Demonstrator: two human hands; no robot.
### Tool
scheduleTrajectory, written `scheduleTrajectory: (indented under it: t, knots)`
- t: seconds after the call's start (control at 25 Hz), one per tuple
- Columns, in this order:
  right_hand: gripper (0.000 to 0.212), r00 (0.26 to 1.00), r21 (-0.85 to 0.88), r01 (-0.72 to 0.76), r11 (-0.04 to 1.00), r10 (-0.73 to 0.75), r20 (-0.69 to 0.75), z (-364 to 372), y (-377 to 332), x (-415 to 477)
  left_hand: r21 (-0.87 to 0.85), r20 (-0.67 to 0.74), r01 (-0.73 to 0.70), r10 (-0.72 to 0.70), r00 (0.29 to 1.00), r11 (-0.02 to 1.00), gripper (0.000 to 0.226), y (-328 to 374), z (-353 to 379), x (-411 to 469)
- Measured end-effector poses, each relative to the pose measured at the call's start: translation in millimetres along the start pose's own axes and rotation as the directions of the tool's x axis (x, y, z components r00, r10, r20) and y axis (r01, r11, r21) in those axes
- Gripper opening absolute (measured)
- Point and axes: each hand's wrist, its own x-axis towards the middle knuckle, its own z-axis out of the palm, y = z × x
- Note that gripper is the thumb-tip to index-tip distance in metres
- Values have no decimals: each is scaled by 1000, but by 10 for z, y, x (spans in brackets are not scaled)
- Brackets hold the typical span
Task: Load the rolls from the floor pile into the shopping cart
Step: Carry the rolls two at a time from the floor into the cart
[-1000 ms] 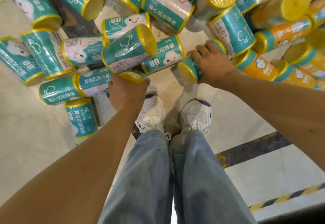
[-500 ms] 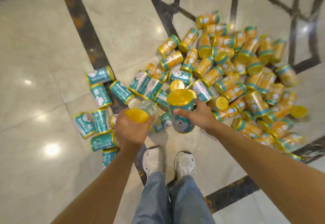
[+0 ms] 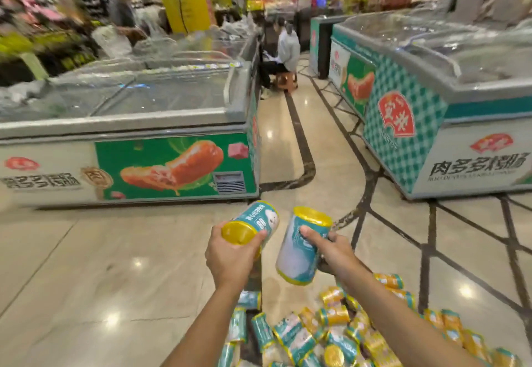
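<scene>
**2 rolls in hand, cart out of sight**

A person stands in a shop aisle facing chest freezers [image 3: 161, 162], holding 2 teal, yellow-capped rolls above the floor pile [image 3: 331, 335]. The left hand [image 3: 230, 254] curls its fingers round the near yellow end of the left roll [image 3: 259, 221], which points away; the right hand [image 3: 331, 251] lays its thumb across the near-upright right roll [image 3: 298, 251], fingers hidden behind. No shopping cart shows — likely best to find it first; keep both grips firm, then lower the rolls in rather than toss them.
</scene>
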Motion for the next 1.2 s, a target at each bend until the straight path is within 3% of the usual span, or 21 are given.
scheduleTrajectory:
  t: [0.2,0.32,0.44,0.6,0.8,1.0,1.2]
  knots:
    - [34,961,-99,94,991,-65,270,745,-628,-625,-105,-298,-24,-9,954,994,63,361,-1246,-188]
    - [32,901,-121,134,984,-70,429,1339,-712,-1061,-130,-462,-5,-56,885,992,63,276,-2035,-401]
    - [36,787,-176,163,971,-21,617,2153,-643,-1571,-194,-626,26,-144,766,981,61,-11,-2946,-673]
    - [53,598,-269,235,934,79,798,3459,-310,-2399,-239,-813,57,-232,534,969,66,-550,-4098,-1036]
    - [41,303,-313,348,884,210,930,4878,272,-3747,-213,-937,117,-237,258,970,67,-1233,-5541,-1599]
    - [40,4,-300,486,821,342,940,5647,947,-5038,-276,-961,189,-268,-68,942,71,-1760,-6504,-2438]
    - [48,-283,-215,642,736,488,826,6184,1586,-6142,-412,-857,189,-309,-413,891,66,-2307,-6966,-3196]
